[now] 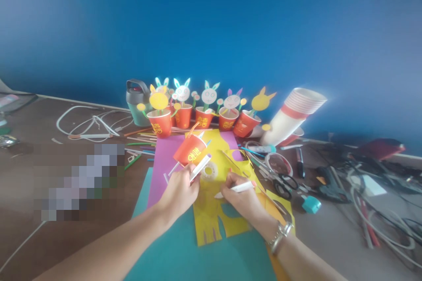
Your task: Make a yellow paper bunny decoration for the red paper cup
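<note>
Count two pens (200, 167) over the yellow paper (206, 217), six animal heads (209, 95) behind it, one pair of scissors (284, 183) right of it.

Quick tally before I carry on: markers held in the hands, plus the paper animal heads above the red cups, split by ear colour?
Held markers: 2
Teal-eared heads: 3
Yellow-eared heads: 2
Purple-eared head: 1
Total: 8

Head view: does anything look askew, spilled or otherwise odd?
Yes: a red paper cup with yellow lettering is tilted beyond the left hand, unlike the more upright red paper cups behind it. The tall white stack of paper cups with a red band appears to lean right. No spill shows.
</note>
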`<state>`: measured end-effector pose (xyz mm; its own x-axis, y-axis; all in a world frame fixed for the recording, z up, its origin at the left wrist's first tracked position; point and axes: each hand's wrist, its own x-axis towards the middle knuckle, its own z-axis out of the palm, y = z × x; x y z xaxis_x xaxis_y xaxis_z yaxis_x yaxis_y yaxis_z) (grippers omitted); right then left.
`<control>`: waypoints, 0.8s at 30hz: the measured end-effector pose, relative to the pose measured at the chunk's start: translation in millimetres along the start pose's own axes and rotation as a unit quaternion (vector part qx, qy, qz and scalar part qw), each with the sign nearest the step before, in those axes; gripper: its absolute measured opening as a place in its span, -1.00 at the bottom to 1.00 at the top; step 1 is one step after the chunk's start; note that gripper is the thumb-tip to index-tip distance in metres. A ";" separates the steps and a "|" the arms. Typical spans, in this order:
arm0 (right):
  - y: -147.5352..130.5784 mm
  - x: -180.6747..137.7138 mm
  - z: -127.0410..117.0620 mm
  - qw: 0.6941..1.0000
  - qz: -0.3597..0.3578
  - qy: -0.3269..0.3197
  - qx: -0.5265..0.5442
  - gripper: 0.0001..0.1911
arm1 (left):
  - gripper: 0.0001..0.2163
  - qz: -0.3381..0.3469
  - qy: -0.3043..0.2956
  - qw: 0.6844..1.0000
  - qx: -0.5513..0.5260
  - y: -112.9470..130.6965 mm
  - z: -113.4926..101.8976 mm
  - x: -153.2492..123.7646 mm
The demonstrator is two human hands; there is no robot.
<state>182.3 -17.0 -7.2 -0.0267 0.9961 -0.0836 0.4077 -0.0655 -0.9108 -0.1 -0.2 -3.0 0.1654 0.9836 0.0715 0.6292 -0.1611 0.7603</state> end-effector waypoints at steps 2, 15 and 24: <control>1.2 1.6 -0.3 1.000 -0.010 0.019 0.006 -0.74 | -0.87 -0.003 -0.002 1.000 0.000 0.1 -0.2 -0.2; -16.5 -2.6 7.9 0.993 0.005 -0.052 0.103 -0.72 | -0.89 -0.014 -0.001 1.000 -0.013 1.6 -0.8 -1.3; -12.8 -0.9 19.8 0.997 -0.037 -0.064 -0.012 -0.74 | -0.89 -0.011 0.012 1.000 0.009 0.2 0.7 0.0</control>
<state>159.1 -18.2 -3.5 -0.1723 0.9827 -0.0686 0.4228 0.0109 -0.9061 0.5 -0.2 -3.3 0.1337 0.9885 0.0713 0.6463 -0.1415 0.7499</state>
